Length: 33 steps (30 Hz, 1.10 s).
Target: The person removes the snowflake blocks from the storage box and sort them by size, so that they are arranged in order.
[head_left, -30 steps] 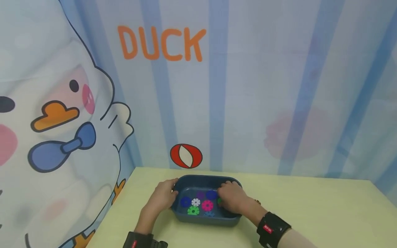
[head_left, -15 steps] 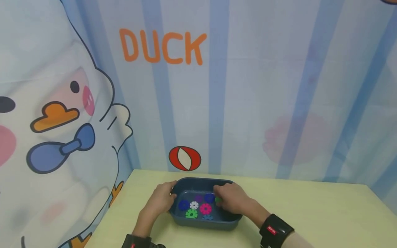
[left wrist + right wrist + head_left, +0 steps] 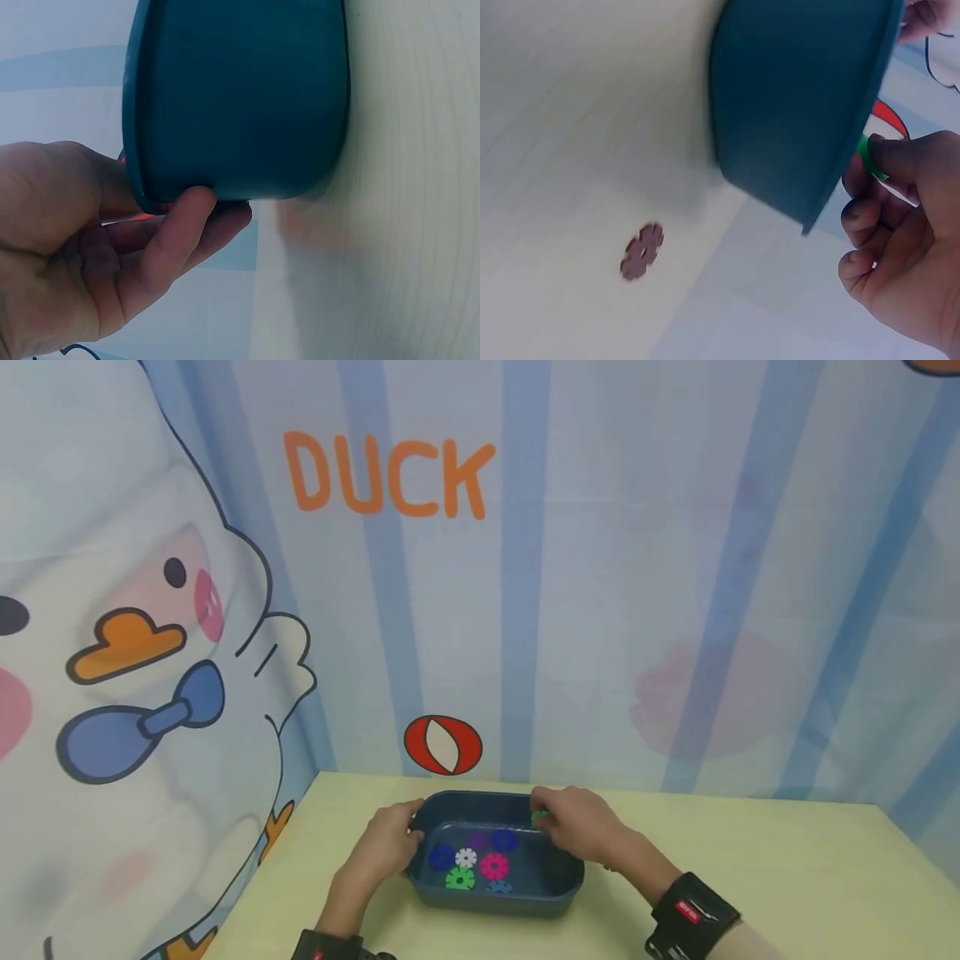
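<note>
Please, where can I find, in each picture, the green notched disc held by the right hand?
Head: lower part, slightly right of centre; the right hand pinches the green notched disc.
Left wrist: not visible.
Right wrist: the green notched disc is at the right side, by the blue-green tub.
Shared landmark: the blue-green tub, in all three views.

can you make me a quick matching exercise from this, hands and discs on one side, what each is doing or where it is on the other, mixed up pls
Column one
1. left hand
2. right hand
3. brown notched disc
4. pink notched disc

Column two
A. lies on the table, outside the basin
B. pinches a green notched disc
C. lies inside the basin
D. holds the basin at one end

Right pairs: 1-D, 2-B, 3-A, 4-C
</note>
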{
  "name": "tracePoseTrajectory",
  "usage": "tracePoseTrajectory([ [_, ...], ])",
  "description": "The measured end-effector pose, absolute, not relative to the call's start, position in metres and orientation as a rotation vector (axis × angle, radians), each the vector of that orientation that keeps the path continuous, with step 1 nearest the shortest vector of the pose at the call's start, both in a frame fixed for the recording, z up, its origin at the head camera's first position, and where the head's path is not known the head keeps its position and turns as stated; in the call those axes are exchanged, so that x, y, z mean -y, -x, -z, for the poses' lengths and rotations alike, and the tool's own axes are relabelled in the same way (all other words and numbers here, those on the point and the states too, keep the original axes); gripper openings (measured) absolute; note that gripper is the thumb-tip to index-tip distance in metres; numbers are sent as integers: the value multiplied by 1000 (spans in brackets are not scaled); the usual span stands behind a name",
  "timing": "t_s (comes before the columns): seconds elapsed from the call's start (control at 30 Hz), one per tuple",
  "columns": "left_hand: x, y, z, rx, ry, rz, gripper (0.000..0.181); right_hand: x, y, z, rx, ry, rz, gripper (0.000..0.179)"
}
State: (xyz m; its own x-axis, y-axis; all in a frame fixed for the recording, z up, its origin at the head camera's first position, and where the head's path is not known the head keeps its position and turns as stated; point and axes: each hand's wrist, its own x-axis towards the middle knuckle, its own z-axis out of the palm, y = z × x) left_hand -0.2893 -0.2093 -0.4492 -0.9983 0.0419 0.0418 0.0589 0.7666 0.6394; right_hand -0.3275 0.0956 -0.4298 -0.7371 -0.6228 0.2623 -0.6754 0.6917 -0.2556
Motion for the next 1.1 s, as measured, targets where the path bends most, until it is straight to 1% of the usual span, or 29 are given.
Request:
tracePoseTrajectory([
  [0.23, 211, 290, 449, 2928, 76, 1012, 51, -119, 326, 424, 2780, -960, -542, 8],
  [0.47, 213, 291, 451, 2919, 83, 1017, 51, -150, 322, 427, 2802, -872, -696, 10],
  [0.77, 211, 294, 454, 2930, 68, 972, 50, -190, 323, 443, 2869, -754, -777, 10],
  [1.1, 211, 293, 453, 2938, 77, 945, 49, -209, 323, 464, 2923, -699, -788, 10],
])
